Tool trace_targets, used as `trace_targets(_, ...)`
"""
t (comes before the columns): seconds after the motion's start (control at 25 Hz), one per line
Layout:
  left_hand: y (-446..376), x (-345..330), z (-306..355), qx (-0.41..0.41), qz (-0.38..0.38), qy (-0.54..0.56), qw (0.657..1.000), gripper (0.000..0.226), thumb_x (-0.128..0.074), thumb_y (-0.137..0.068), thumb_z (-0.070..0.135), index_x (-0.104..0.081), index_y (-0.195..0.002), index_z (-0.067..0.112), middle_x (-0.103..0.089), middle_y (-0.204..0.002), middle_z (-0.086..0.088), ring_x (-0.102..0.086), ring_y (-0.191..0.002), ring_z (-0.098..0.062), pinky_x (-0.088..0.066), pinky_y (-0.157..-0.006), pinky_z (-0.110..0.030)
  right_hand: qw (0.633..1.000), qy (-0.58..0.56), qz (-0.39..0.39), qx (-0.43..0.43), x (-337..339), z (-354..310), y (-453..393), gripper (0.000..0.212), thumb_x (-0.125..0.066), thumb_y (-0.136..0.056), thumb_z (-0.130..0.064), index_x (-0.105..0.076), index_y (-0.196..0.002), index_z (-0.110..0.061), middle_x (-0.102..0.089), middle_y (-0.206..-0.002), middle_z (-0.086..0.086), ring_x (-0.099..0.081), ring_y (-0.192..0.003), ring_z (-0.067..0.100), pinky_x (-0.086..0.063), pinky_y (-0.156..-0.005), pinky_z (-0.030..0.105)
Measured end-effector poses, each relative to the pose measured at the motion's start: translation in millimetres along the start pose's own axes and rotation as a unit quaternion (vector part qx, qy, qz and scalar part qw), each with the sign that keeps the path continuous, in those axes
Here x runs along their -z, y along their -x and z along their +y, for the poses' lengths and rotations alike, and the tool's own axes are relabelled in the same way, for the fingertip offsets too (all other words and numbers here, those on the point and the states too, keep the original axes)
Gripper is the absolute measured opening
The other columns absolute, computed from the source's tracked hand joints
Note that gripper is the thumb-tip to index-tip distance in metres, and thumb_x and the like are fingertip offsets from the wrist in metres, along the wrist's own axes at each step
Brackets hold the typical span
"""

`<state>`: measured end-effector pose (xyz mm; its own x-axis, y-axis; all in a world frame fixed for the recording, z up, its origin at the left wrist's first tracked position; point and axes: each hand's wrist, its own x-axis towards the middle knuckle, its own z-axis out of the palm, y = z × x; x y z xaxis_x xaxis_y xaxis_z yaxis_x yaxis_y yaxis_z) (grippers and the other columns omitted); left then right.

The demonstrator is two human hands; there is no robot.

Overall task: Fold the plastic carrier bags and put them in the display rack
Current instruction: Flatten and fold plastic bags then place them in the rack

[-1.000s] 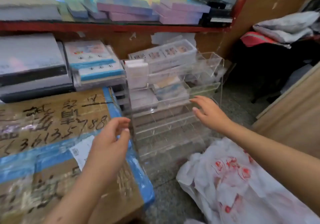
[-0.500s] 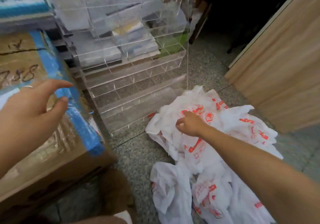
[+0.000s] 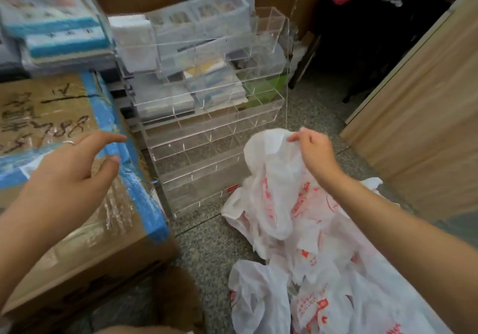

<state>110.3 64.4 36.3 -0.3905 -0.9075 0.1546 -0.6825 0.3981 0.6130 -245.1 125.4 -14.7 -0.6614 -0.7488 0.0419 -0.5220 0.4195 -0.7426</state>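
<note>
Barely started, I judge: my right hand [image 3: 314, 150] pinches one bag [image 3: 274, 178] up off the pile [image 3: 323, 282] just in front of the rack [image 3: 207, 137]. My left hand [image 3: 69, 175] hangs loose, holding nothing; no bag is folded, and the lower rack trays look bare.

Soft, even indoor light fell from above, casting only faint shadows. Motion blur smeared the stacked packets [image 3: 59, 31] at upper left. The wide lens bowed the frame's edges; the upper right corner stayed dim

Left hand [image 3: 69, 175] spread loosely, right hand [image 3: 314, 152] fingers apparently pinching
</note>
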Motion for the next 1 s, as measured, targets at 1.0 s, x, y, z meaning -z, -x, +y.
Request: trace_targets(1.0,123.0,166.1,-84.7,0.32,0.441,0.385,0.745,0.028,-0.057,-0.089,0.013,-0.052,-0.117,0.014,-0.058,-0.105,-0.002,-0.055,-0.093,-0.021,-0.042,-0.061,-0.027,0.899,-0.238,-0.319,0.181,-163.9,-290.5,238.7,0.027,-0.048,-0.097,-0.028,-0.042,-0.119,-0.042,-0.043,-0.129,-0.011,-0.047,-0.115,0.008,-0.045,-0.087,0.018)
